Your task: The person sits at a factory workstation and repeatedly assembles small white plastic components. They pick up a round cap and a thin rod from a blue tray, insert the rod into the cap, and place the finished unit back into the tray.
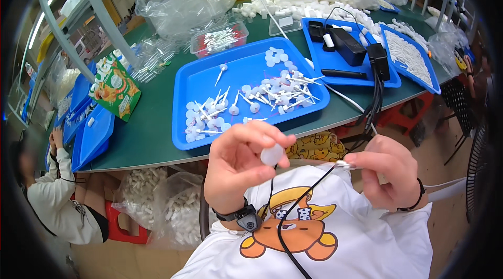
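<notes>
Judging by the blue tray (196,80) just beyond the left hand (229,163), work looks partway along: many stemmed pieces (289,92) lie heaped there, while a cluster of discs (283,57) at its far side shows no stems. The left hand is curled, thumb and fingers pinching a round disc (271,155). Beside it, apart, the right hand (390,171) pinches a small shiny piece (343,165), its kind unclear.

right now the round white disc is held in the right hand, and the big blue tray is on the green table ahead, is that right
Wrong hand: the head view shows the round white disc held in the left hand, not the right hand. The big blue tray is indeed on the green table ahead.
</notes>
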A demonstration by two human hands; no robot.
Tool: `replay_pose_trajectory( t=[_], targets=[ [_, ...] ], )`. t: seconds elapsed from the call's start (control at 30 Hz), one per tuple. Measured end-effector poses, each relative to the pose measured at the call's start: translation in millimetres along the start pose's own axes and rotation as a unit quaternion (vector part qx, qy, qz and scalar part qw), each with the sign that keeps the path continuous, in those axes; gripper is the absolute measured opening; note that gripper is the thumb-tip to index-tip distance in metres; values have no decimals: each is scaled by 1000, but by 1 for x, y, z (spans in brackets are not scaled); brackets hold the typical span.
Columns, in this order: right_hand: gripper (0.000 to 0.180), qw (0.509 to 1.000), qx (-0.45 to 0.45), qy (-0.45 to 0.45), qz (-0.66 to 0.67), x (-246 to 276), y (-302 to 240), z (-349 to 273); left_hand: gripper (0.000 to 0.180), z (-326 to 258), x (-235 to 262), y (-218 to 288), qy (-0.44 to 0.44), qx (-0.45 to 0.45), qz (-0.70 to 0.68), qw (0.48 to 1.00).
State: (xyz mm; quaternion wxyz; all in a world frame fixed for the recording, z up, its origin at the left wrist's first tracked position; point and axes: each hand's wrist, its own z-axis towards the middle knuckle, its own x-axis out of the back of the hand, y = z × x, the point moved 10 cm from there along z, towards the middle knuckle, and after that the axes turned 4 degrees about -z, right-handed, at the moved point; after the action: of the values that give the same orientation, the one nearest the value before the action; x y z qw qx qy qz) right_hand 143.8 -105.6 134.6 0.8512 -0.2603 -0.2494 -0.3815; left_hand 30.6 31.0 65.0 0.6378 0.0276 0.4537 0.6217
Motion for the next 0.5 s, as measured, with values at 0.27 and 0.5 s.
replay_pose_trajectory(
  t=[0.27,0.5],
  targets=[
    [44,998,-5,-27,52,-9,2,-4,33,0,-10,-4,-28,8,-11,1000],
    [43,999,-2,-42,20,-11,4,-2,34,1,-11,-9,-28,25,3,999]
  ],
)
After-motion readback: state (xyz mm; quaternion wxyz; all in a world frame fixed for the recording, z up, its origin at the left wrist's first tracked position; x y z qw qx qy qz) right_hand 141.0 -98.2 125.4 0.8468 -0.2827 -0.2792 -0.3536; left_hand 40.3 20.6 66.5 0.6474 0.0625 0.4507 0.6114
